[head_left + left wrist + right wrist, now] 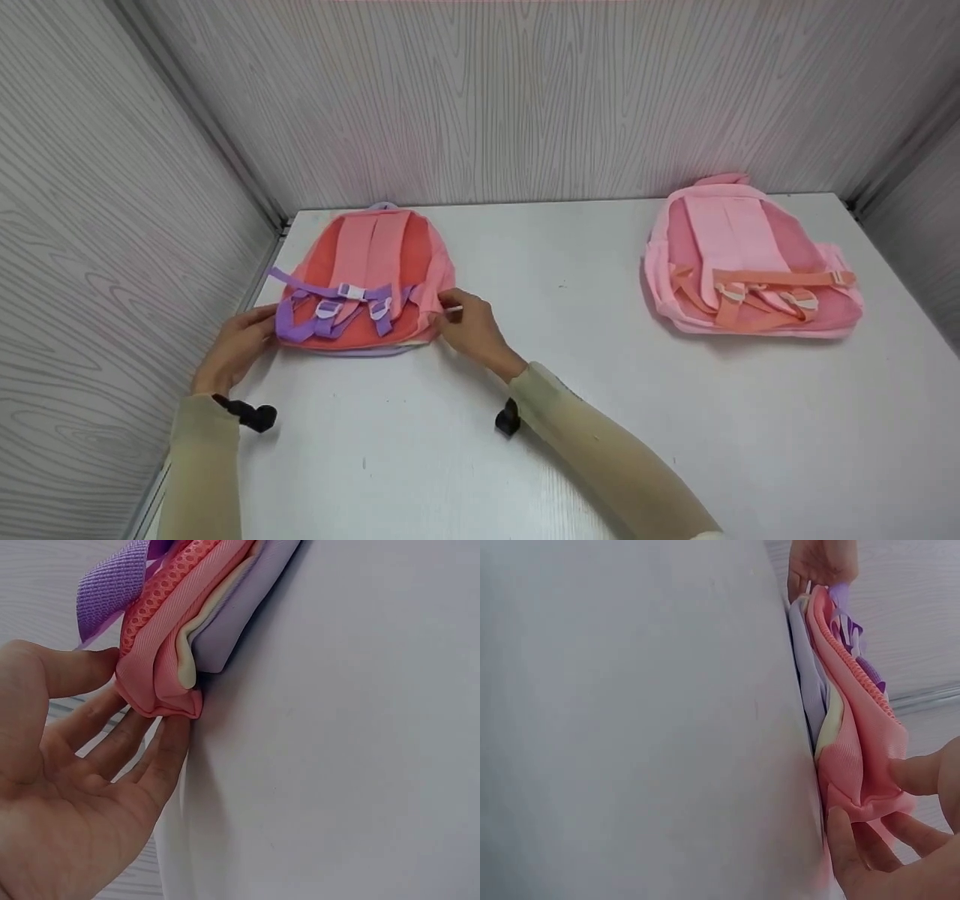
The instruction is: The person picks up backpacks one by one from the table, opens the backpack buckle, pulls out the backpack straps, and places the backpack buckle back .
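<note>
A small coral-pink backpack point(371, 247) lies with its strap side up at the left of the table. Purple webbing straps point(112, 592) with white buckles cross its lower part. My left hand point(236, 349) grips its lower left corner, thumb on the side and fingers under the edge. At the lower right side, my right hand point(474, 330) pinches the pink side fabric point(870, 757) between thumb and fingers. Lilac and pale yellow cloth shows along the bag's underside in both wrist views. A thin white piece sticks out by the right fingers in the head view.
A second backpack point(739, 240), light pink with orange straps, lies strap side up at the right of the white table point(570, 420). Wood-grain panels point(487, 97) stand behind and at both sides. The left hand is close to the table's left edge.
</note>
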### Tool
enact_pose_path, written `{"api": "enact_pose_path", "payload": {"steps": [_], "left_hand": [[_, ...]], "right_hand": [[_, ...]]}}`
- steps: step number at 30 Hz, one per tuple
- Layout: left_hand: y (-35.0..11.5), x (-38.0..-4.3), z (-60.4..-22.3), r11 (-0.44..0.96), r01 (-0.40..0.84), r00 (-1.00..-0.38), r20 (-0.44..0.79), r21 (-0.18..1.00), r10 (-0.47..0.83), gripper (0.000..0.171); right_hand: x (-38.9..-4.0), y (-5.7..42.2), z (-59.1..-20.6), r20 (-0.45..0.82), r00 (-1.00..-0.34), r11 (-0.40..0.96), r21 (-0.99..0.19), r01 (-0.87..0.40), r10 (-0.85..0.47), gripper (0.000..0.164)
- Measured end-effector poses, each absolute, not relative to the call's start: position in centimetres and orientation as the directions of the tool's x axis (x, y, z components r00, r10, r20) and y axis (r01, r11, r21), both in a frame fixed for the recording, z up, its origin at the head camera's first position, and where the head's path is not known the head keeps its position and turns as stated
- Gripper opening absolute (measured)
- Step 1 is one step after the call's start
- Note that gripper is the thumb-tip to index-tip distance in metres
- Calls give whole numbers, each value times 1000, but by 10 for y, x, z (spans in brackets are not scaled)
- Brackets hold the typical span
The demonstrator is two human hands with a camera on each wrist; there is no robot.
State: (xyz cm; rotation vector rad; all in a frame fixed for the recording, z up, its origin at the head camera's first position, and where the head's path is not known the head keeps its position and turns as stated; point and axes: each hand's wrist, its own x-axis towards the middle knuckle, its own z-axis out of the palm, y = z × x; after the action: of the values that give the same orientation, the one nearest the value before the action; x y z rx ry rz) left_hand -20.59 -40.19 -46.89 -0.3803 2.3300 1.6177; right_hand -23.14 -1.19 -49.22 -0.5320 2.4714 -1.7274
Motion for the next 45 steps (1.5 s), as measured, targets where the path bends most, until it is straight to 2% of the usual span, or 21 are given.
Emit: {"api": "enact_pose_path", "payload": {"steps": [7, 20, 35, 45], "left_hand": [[-394, -206, -472, 366, -332, -941, -332, 870, -64, 65], [-372, -208, -472, 419, -277, -955, -294, 864, -25, 64], [-354, -207, -471, 419, -253, -959, -285, 872, 15, 63], [-346, -206, -470, 437, -224, -962, -271, 871, 46, 60]], "right_hand": [[-232, -4, -487, 93, -936, 360, -906, -221, -340, 33], [-235, 16, -484, 99, -946, 454, -859, -239, -310, 30], [-235, 37, -480, 54, -953, 473, -859, -197, -300, 30], [-234, 48, -480, 95, -945, 461, -855, -239, -313, 26]]}}
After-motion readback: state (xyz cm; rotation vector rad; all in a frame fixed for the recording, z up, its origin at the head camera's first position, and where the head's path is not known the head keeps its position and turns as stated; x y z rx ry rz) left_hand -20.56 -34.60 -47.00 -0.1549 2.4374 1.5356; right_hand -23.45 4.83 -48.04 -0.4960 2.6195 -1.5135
